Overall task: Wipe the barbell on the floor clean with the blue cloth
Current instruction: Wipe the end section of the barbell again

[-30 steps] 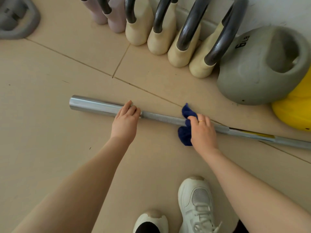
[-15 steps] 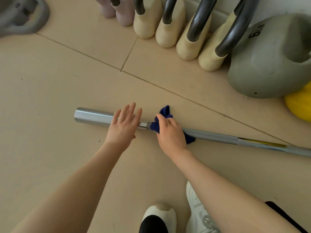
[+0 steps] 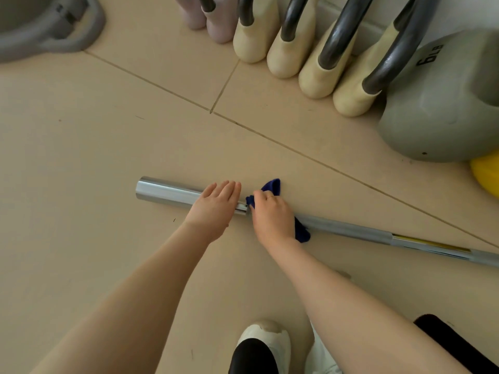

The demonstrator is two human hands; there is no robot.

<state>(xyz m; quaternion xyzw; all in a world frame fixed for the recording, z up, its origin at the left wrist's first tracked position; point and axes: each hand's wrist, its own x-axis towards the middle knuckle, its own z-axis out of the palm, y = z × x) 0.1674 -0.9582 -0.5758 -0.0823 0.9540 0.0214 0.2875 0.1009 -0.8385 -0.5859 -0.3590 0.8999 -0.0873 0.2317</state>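
Observation:
A silver barbell [image 3: 348, 230] lies on the beige tile floor, running from centre left down to the right edge, with a thicker sleeve at its left end. My left hand [image 3: 214, 209] rests flat on the sleeve, fingers extended and holding nothing. My right hand [image 3: 271, 218] presses the dark blue cloth [image 3: 272, 186] around the bar just right of the sleeve collar, close to my left hand. Part of the cloth sticks out above my fingers and part below my wrist.
Several cream kettlebells [image 3: 318, 76] with dark handles line the wall at the top. A grey 6 LB kettlebell [image 3: 437, 117] and a yellow one [image 3: 487, 174] sit at right. A grey weight [image 3: 48, 31] lies top left. My white shoes [image 3: 266, 344] are at the bottom.
My right hand has slid the cloth leftward along the bar, from mid-shaft up to the sleeve collar beside my left hand. The left hand has stayed on the sleeve.

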